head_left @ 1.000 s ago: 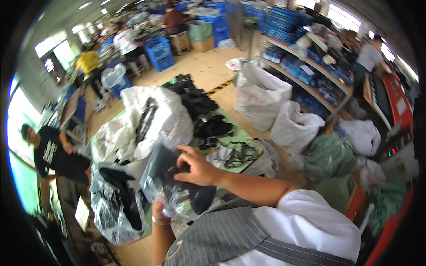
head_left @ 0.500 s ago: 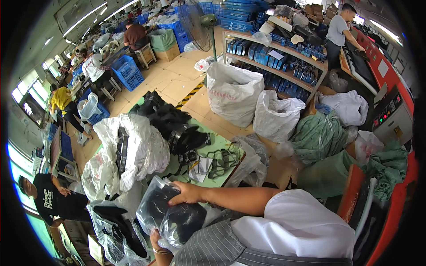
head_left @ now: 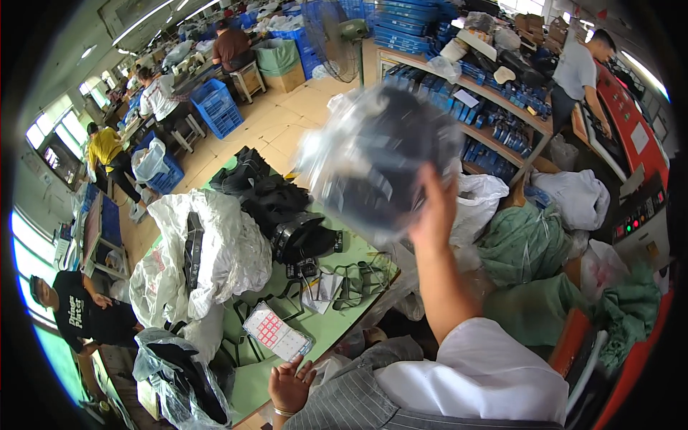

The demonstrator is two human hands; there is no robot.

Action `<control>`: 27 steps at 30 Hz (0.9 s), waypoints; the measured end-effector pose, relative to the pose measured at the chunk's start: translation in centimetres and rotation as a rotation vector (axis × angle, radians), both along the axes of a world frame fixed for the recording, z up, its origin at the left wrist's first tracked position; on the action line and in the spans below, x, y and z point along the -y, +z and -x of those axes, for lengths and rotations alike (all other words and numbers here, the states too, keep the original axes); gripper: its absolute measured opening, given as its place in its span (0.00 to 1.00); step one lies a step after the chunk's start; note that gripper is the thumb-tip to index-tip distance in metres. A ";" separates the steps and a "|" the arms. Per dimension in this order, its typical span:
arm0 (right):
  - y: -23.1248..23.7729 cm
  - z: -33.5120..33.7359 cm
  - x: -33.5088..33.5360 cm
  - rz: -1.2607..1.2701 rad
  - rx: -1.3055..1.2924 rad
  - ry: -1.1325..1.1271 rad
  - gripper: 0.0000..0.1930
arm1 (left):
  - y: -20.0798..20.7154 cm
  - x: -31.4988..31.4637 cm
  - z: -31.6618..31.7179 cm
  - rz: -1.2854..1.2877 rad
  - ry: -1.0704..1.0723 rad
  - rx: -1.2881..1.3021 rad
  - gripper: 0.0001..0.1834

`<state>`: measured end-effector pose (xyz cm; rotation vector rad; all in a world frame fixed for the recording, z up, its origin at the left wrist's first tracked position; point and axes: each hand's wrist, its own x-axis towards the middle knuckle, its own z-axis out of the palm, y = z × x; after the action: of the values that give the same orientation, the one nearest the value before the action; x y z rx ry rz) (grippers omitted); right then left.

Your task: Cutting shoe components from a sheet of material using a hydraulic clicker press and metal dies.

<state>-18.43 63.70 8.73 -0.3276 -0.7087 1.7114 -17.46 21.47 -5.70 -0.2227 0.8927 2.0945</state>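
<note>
My right hand (head_left: pixel 435 211) is raised at arm's length and grips a clear plastic bag (head_left: pixel 358 168) with dark, folded-looking contents. The bag is blurred by motion, and what is inside cannot be made out. Near the table's front edge my left hand (head_left: pixel 290 387) holds nothing, its fingers apart. Just beyond those fingers a white rectangular slab with red squares (head_left: pixel 276 331) lies on the green table (head_left: pixel 251 383). Black straps (head_left: pixel 355 283) and a slip of white paper (head_left: pixel 322 290) lie farther back. Behind them is a heap of black strapped goods (head_left: pixel 276 204).
A large white sack (head_left: pixel 229 244) covers the table's left side, with a clear bag of black pieces (head_left: pixel 179 373) before it. Sacks and a green bundle (head_left: pixel 527 240) crowd the right. Beyond stand a shelf of blue boxes (head_left: pixel 487 136) and several people at work.
My right hand has lifted the plastic bag up and away, to the right. My left hand has let go of it, and the white slab with red squares has come into view.
</note>
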 end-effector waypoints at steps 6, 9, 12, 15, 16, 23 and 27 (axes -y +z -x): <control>1.9 14.0 -8.9 -0.090 0.027 -0.209 0.36 | -2.0 1.6 -2.6 0.067 0.076 0.098 0.21; -0.6 21.9 -12.3 0.017 0.618 -0.008 0.54 | -2.7 2.1 -3.3 0.105 0.176 0.108 0.19; -7.5 24.9 -13.2 -0.099 0.772 0.044 0.54 | -4.9 3.8 -4.1 0.192 0.203 0.048 0.19; -17.8 24.1 -8.1 -0.391 0.840 0.081 0.43 | -9.2 6.9 -6.1 0.451 0.250 0.102 0.13; -21.5 22.1 -5.7 -0.451 1.018 0.287 0.38 | -10.6 8.0 -7.5 0.692 0.229 0.059 0.13; -33.9 7.7 17.3 -0.756 1.278 0.945 0.21 | -11.9 14.6 -19.8 1.645 -0.306 0.022 0.20; -34.4 6.5 25.3 -0.972 1.288 1.181 0.36 | -11.1 14.9 -23.4 1.492 0.066 0.264 0.20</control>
<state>-24.95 38.39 -25.70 -0.2860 -2.9841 1.7090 5.98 6.58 -16.83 -1.2334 2.0861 0.9941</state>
